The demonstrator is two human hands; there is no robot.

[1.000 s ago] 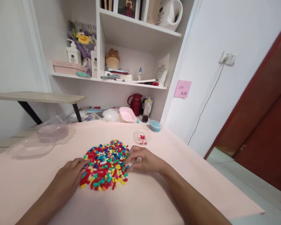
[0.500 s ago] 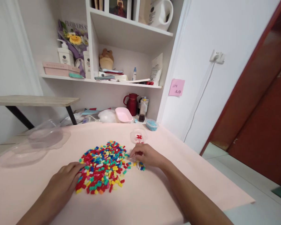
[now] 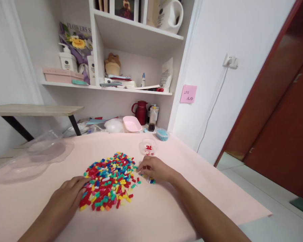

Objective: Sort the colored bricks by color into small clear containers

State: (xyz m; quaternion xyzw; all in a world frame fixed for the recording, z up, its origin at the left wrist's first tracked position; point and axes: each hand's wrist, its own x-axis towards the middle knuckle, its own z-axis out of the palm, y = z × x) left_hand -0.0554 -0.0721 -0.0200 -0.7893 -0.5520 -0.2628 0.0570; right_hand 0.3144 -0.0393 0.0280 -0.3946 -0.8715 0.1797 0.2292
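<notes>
A wide pile of small toy building bricks (image 3: 108,181) in many colours lies on the pink-covered table. My left hand (image 3: 69,193) rests flat at the pile's left edge, fingers stretched and fingertips touching bricks. At the right edge is my right hand (image 3: 154,168), its fingers bent down toward the bricks and a gap showing between them; no brick can be made out in it. A few loose bricks (image 3: 150,180) lie partly hidden under that hand. Just beyond it stands a clear plastic tub (image 3: 148,146) with several red bricks inside.
Clear plastic containers (image 3: 45,151) stand at the left. Behind the pile are a pink tray (image 3: 132,124), a tub of blue bits (image 3: 162,134), a dark red jug (image 3: 140,113) and a bottle (image 3: 153,119). A shelf unit (image 3: 138,92) rises at the back.
My right hand has moved slightly left toward the pile, its fingertips reaching lower. Some bricks near it have shifted. The left hand stays at the pile's edge. The camera view has shifted slightly.
</notes>
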